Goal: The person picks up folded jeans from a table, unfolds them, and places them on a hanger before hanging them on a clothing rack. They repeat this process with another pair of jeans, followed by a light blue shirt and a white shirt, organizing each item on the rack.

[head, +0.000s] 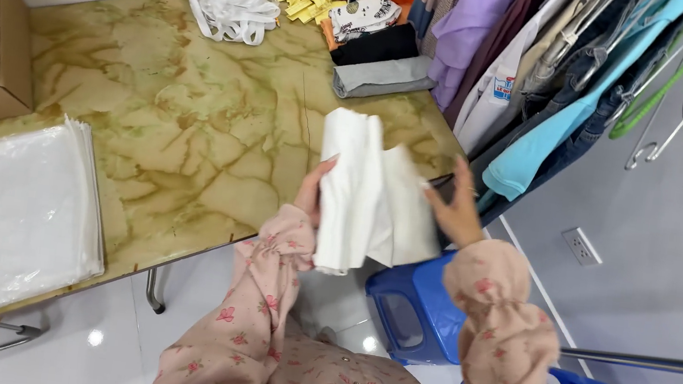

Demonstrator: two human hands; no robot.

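Two hands on white cloth

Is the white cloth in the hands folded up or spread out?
Folded. The white cloth hangs in layered panels with creases, held between the left hand and right hand above the table edge.

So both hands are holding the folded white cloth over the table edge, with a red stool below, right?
Not quite: the stool is blue, not red, as the head view shows. The rest stands: the left hand and right hand hold the folded white cloth over the table edge.
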